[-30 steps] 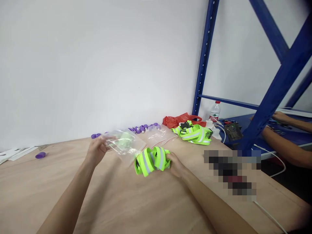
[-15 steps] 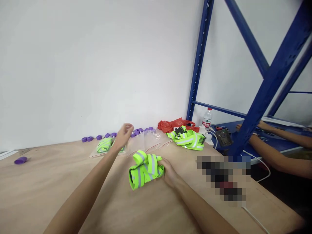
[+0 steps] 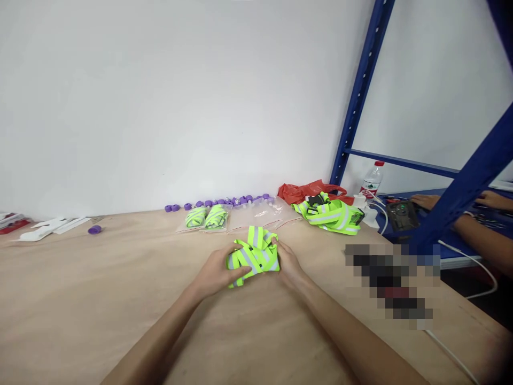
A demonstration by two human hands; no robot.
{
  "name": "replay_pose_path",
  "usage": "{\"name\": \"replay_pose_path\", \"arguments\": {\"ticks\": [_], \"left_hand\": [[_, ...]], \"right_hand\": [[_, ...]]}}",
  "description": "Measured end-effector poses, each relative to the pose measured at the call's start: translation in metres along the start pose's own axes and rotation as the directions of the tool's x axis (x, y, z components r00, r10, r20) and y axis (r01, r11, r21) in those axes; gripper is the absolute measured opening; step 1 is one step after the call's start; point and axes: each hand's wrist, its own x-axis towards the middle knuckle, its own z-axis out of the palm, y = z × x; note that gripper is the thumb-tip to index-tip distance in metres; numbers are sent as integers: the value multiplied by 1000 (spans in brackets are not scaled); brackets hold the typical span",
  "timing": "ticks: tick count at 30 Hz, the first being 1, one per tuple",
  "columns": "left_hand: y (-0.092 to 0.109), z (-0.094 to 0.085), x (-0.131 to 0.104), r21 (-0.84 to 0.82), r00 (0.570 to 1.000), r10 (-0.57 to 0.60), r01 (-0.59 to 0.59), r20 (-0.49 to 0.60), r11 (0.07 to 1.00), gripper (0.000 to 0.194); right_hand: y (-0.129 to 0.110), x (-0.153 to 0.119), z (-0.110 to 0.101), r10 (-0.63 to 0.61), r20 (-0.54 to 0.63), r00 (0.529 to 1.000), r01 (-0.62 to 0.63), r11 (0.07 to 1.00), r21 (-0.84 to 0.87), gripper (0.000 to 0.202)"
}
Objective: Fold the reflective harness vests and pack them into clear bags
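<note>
A bundle of neon-yellow reflective straps [image 3: 256,254] is held between my two hands just above the table [image 3: 120,299]. My left hand [image 3: 218,270] grips its left side, thumb across the front. On its right side, my right hand [image 3: 288,262] has its fingers pressed against the straps. Behind the bundle lie two clear bags with folded yellow straps, a left one [image 3: 196,217] and a right one [image 3: 216,217]. Flat clear plastic bags [image 3: 260,214] are to the right of them. Another loose pile of yellow straps [image 3: 332,216] lies at the back right.
Several purple rings [image 3: 208,203] line the wall, and one purple piece [image 3: 94,229] is at left. A red plastic bag [image 3: 308,190], a bottle [image 3: 372,179] and a blue rack post [image 3: 360,96] are at right. A person's forearm [image 3: 484,240] is beyond. Blurred dark items lie right.
My left hand has come back from the plastic bags and taken hold of the strap bundle's left side. My right hand still holds the bundle. The view has shifted left.
</note>
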Motion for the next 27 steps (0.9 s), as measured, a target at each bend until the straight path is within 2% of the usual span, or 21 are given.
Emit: {"name": "replay_pose_path", "arguments": {"ticks": [3, 6, 8, 10, 12, 13, 14, 15, 16, 17, 18, 19, 21, 24, 27], "left_hand": [[-2, -11, -9, -205, 998, 26, -36, -53, 978, 36], [-13, -22, -15, -249, 989, 27, -63, -143, 966, 37], [-22, -27, -16, -239, 978, 41, -91, -206, 967, 38], [-28, -31, -17, -230, 972, 69, -121, -222, 966, 37], [-28, -32, -18, -214, 978, 99, -139, -185, 967, 34], [-27, -31, -20, -190, 982, 110, -139, -154, 972, 33], [-24, -29, -21, -155, 986, 117, -134, -115, 979, 32], [-22, -27, -22, -110, 990, 121, -129, -73, 986, 32], [-19, -24, -24, -61, 991, 128, -130, -31, 990, 31], [-16, -21, -25, -13, 990, 141, -141, 7, 990, 30], [-15, -18, -26, 29, 987, 159, -160, 35, 987, 30], [-14, -16, -27, 63, 982, 180, -183, 57, 981, 30], [-14, -11, -28, 101, 975, 213, -219, 67, 971, 31], [-16, -10, -27, 73, 976, 215, -217, 34, 973, 33], [-19, -11, -26, -15, 985, 170, -170, -5, 985, 32]], "right_hand": [[-10, -5, 4, -21, 45, 999, 18, 999, 47, 37], [-27, -7, -4, -120, 123, 985, 112, 991, 71, 30], [-37, -6, -12, -177, 166, 970, 192, 978, -84, 27], [-45, -6, -19, -209, 144, 967, 245, 917, -314, 43], [-50, -8, -21, -356, 42, 934, 322, 783, -533, 49], [-52, -10, -19, -477, 6, 879, 377, 687, -621, 44], [-53, -13, -16, -600, 16, 800, 438, 566, -699, 37], [-54, -16, -11, -697, 81, 713, 494, 418, -763, 30], [-54, -18, -5, -741, 188, 644, 545, 273, -793, 27], [-53, -21, 1, -730, 311, 609, 595, 161, -787, 27], [-51, -22, 6, -686, 417, 596, 635, 84, -768, 25], [-48, -23, 12, -623, 498, 603, 660, 39, -750, 22], [-40, -24, 18, -491, 577, 652, 670, 17, -742, 19], [-30, -22, 19, -350, 598, 721, 659, 80, -748, 18], [-29, -21, 14, -254, 600, 758, 646, 167, -745, 19]]}}
